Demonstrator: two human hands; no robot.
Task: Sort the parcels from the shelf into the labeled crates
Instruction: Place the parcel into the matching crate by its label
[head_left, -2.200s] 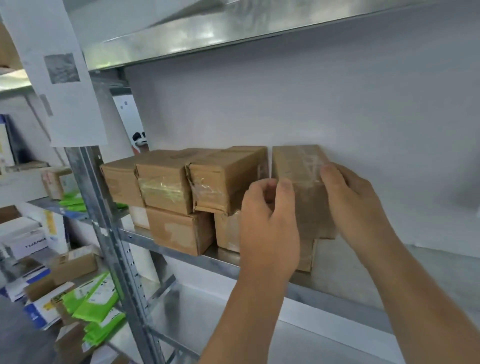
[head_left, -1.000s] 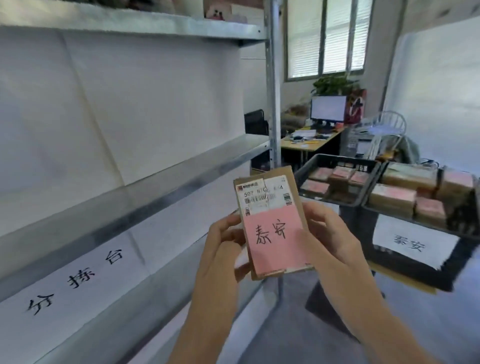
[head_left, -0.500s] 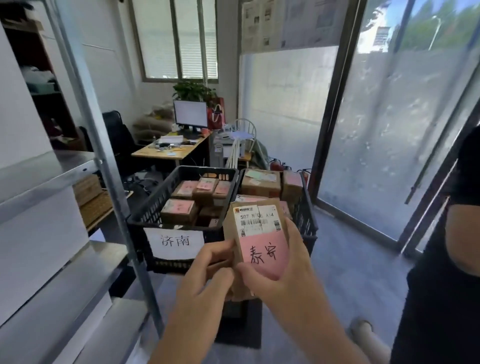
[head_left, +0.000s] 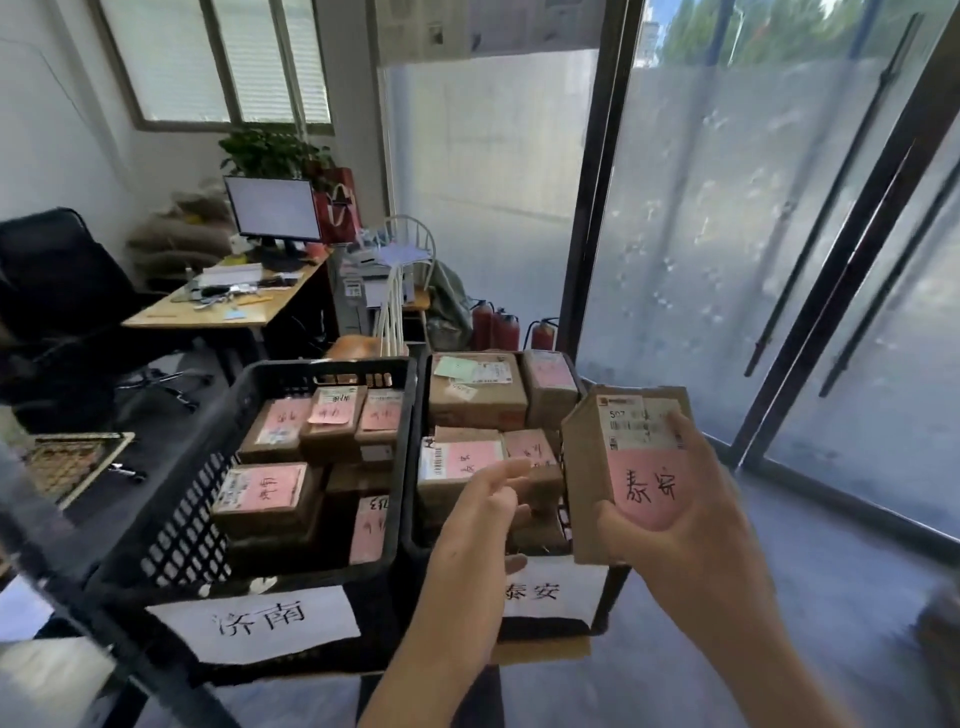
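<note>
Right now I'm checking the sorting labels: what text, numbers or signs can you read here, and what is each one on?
"泰安": handwritten on the pink label of the parcel held by the right hand.
"507": white shipping label on that parcel; the rest is blurred.
"济南": paper sign on the left crate.
"泰安": paper sign on the right crate, partly behind the left hand.
Labels on the crated parcels: too blurred to read.
</note>
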